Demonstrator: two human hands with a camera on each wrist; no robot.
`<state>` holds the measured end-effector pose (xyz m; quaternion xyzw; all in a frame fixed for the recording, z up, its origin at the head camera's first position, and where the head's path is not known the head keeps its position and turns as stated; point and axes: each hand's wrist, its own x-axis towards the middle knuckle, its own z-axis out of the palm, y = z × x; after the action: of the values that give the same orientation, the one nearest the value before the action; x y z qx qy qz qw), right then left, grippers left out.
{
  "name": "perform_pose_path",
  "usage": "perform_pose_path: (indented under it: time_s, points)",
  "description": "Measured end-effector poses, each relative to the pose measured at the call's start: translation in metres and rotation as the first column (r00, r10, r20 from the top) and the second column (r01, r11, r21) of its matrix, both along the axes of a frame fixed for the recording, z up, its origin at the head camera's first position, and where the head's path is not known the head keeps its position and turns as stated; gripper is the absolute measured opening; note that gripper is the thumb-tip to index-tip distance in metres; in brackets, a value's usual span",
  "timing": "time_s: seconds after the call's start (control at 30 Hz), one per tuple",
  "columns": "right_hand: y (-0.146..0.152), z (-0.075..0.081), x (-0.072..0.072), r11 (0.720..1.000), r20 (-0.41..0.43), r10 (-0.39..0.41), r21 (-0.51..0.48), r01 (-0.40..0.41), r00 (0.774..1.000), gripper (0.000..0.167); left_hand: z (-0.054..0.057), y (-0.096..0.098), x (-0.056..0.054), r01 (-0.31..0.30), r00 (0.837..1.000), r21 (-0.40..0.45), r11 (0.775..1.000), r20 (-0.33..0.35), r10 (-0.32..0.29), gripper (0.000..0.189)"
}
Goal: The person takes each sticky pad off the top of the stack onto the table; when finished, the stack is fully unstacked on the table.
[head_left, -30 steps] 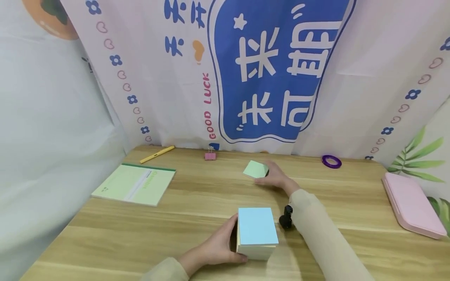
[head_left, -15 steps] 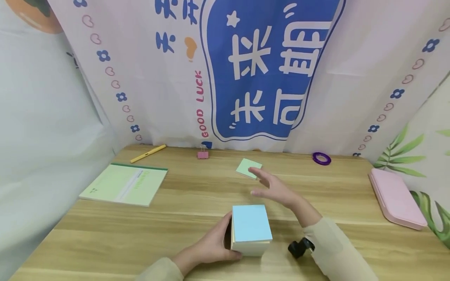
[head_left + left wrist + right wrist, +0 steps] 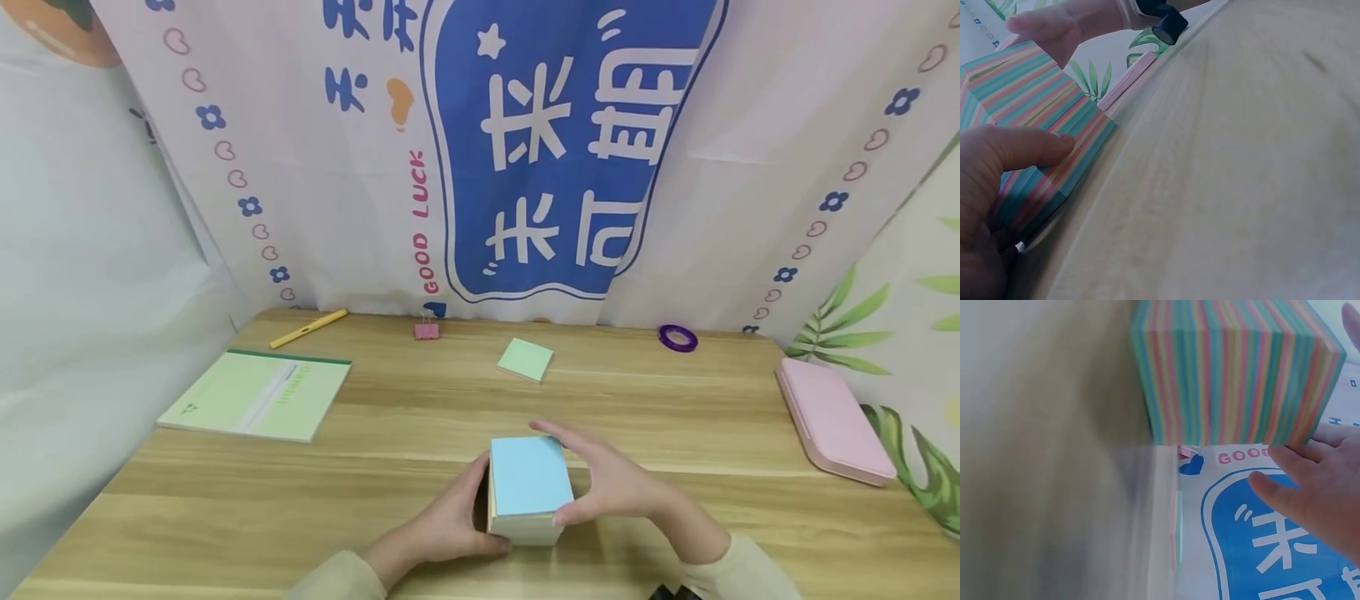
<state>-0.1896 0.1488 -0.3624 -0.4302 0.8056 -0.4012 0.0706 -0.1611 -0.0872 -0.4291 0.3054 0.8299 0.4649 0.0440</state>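
A thick cube of sticky notes (image 3: 531,475) with a light blue top sheet stands near the front middle of the table. My left hand (image 3: 442,529) holds it from the left, thumb on the near side and fingers at the back. In the left wrist view, that thumb lies across the striped, multicoloured sheet edges (image 3: 1041,106). My right hand (image 3: 622,487) is spread around the top right of the cube, thumb tip at the near corner, fingers beyond the far edge. A thinner green sticky note pad (image 3: 526,359) lies farther back.
A green notebook (image 3: 258,396) and a yellow pen (image 3: 308,328) lie at the left. A pink binder clip (image 3: 427,331) and a purple tape roll (image 3: 678,337) sit along the back edge. At the right lies a pink case (image 3: 836,421). A printed cloth (image 3: 360,208) hangs behind.
My right hand has let go of the green pad and come back toward me to the cube. The pad stays at the back. My left hand keeps its hold on the cube.
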Motion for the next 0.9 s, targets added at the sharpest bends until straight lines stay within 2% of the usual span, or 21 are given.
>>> perform_pose_path:
  time_s: [0.3, 0.43, 0.67, 0.9]
  points:
    - [-0.002, -0.003, 0.013, 0.995, -0.135, -0.054, 0.076, 0.065, 0.989, 0.092, 0.001, -0.001, 0.0, -0.009, 1.0, 0.002, 1.0, 0.021, 0.009, 0.099]
    - [-0.002, -0.002, 0.016, 0.99, -0.166, -0.089, 0.095, 0.105, 0.982, 0.09, 0.0, 0.0, 0.0, -0.014, 1.0, 0.003, 1.0, 0.005, 0.013, 0.099]
    - [0.006, -0.002, 0.017, 0.98, -0.137, -0.184, 0.045, 0.191, 0.973, 0.087, -0.002, 0.002, -0.001, -0.016, 0.999, 0.0, 1.0, -0.038, 0.016, 0.1]
    - [0.014, 0.005, 0.007, 0.969, -0.128, -0.247, -0.043, 0.244, 0.96, 0.084, 0.0, 0.002, 0.0, -0.024, 1.0, 0.002, 1.0, -0.005, 0.024, 0.101]
